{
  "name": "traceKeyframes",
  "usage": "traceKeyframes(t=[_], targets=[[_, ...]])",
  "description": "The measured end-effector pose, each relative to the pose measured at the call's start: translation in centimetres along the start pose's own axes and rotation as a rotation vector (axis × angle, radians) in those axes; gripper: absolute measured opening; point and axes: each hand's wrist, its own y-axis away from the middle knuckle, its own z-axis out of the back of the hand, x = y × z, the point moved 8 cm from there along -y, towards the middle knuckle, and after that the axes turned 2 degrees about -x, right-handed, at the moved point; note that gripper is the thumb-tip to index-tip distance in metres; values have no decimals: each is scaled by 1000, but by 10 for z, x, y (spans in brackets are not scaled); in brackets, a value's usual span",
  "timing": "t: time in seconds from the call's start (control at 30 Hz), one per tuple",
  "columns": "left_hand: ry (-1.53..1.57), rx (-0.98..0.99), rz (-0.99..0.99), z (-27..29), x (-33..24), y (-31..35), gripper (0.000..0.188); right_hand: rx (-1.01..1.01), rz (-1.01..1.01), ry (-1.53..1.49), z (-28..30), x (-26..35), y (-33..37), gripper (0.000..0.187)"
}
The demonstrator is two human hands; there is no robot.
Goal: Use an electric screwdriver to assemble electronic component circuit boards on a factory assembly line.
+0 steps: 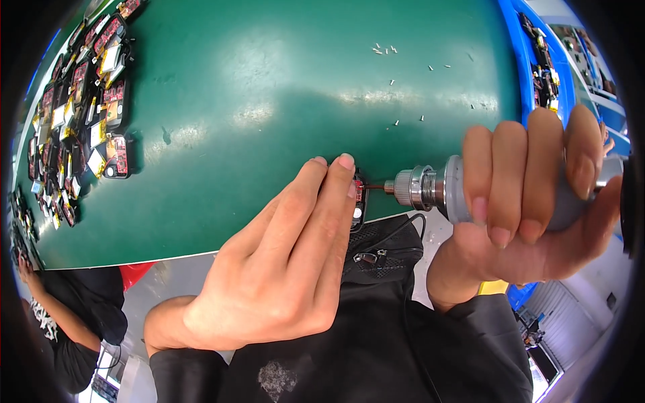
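My right hand (531, 195) is wrapped round a grey electric screwdriver (454, 188) with a silver collar, held nearly level. Its thin bit points left and meets the red circuit board of a small black casing (359, 209) near the table's front edge. My left hand (282, 255) holds that casing, its fingers close together and lying along the casing's left side. They cover much of it; a round white spot shows on the uncovered part. Whether a screw sits under the bit is too small to tell.
Several small screws (392, 82) lie scattered on the green table (222, 121). Many similar casings with red boards and pale battery packs (97, 134) crowd the left side. A blue bin (517, 54) with more parts stands at the right. Another person's arm (64, 312) is at the lower left.
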Motion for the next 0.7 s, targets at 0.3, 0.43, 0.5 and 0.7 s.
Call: traceKeyframes(t=[0.3,0.43,0.5,0.7], targets=[[-7,-76,-21,0,-3,0,34,39,-22,15,-3,-2,-2,27],[-12,-157,-52,-2,-3,5,32,156,-34,47,-14,-8,-8,27],[1,-166,-55,-4,0,6,33,195,-24,-17,-13,-11,-7,27],[77,-81,7,4,4,6,40,255,29,-14,-26,-15,-13,23]])
